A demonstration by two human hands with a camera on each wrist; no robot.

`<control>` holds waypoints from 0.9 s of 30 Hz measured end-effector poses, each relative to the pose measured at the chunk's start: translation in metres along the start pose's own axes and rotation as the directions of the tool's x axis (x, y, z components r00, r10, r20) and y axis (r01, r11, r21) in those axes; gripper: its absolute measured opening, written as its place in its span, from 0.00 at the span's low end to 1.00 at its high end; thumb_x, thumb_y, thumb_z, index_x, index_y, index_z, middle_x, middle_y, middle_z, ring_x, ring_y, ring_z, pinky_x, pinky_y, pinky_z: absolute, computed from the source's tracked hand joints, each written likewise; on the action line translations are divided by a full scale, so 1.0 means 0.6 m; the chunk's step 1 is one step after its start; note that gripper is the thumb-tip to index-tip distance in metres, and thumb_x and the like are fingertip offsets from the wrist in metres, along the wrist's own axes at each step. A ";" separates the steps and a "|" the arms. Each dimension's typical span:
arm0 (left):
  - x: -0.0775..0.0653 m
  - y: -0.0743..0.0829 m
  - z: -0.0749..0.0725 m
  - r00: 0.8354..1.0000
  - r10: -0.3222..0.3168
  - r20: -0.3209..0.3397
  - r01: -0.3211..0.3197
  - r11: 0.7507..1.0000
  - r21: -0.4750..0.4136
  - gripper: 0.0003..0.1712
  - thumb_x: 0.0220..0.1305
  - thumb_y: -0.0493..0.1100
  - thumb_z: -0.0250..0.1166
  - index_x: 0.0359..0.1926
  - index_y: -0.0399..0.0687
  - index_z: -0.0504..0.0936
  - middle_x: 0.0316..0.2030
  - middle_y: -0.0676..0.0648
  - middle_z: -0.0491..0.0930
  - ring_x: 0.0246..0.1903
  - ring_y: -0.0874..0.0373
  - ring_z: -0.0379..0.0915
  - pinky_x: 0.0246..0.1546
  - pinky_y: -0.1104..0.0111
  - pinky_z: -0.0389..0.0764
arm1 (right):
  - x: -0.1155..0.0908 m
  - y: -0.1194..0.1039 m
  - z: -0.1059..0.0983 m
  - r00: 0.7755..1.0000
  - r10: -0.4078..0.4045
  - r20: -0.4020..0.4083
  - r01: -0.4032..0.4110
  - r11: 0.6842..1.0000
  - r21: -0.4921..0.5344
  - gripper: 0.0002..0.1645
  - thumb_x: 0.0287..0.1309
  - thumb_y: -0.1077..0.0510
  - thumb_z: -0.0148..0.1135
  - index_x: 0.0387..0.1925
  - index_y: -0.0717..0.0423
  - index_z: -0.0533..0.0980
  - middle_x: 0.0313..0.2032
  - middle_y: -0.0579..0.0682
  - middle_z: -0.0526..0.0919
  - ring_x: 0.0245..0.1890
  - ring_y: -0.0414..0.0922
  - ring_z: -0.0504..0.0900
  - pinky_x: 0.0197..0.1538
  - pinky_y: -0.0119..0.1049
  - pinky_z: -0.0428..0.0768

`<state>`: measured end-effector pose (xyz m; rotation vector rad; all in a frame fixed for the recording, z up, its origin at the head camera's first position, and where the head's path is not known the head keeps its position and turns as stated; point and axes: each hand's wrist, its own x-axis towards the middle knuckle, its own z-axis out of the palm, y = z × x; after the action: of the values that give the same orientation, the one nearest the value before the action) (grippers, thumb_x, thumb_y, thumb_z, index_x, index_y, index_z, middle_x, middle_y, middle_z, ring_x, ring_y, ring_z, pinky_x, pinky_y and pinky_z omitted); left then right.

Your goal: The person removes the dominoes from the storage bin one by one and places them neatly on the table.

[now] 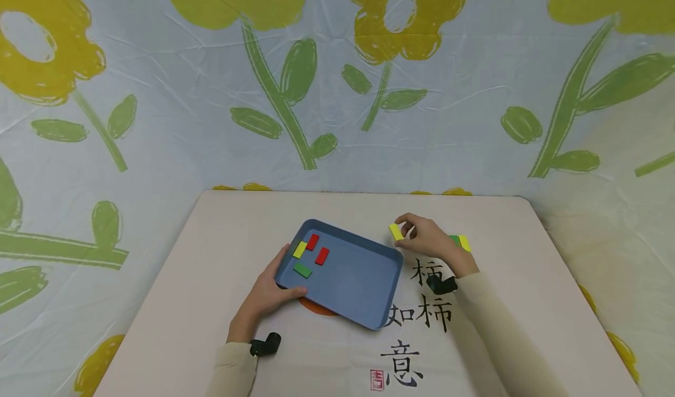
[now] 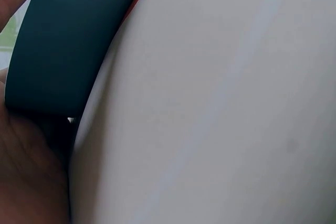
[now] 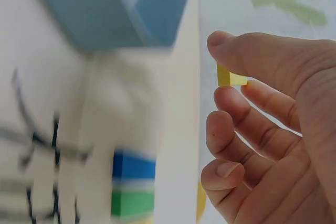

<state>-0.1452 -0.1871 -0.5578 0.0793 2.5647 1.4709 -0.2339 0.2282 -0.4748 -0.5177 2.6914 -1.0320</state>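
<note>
A blue rectangular tray [image 1: 358,280] lies at a slant on the table. My left hand [image 1: 263,291] grips its left corner, thumb at the near rim; the left wrist view has the tray's dark side [image 2: 63,40] against the palm [image 2: 26,166]. Inside are two red blocks [image 1: 322,256], a yellow block [image 1: 299,249] and a green block [image 1: 303,270]. Beyond the tray's right end, my right hand [image 1: 429,239] pinches another yellow block [image 1: 395,232] between thumb and fingers. That block [image 3: 224,75] is partly hidden by the thumb in the right wrist view.
Past the right wrist sit a green block [image 1: 454,240] and a yellow block [image 1: 464,243], with a blue block [image 3: 134,166] in the right wrist view. Black characters [image 1: 402,362] mark the white table surface [image 1: 306,356]. A flower-printed cloth [image 1: 453,122] hangs behind.
</note>
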 end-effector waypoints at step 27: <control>-0.005 -0.006 0.004 1.000 0.021 -0.010 -0.021 1.000 0.008 0.66 0.49 0.60 0.82 0.81 0.78 0.48 0.80 0.50 0.55 0.76 0.43 0.55 0.71 0.37 0.63 | -0.107 0.175 -0.099 0.968 0.212 -0.135 -0.228 0.967 -0.117 0.34 0.60 0.53 0.73 0.61 0.67 0.73 0.48 0.67 0.80 0.50 0.65 0.82 0.46 0.53 0.84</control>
<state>-0.1417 -0.1873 -0.5617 0.0999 2.5855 1.4730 -0.2197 0.3618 -0.4980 -0.1747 2.8573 -0.8550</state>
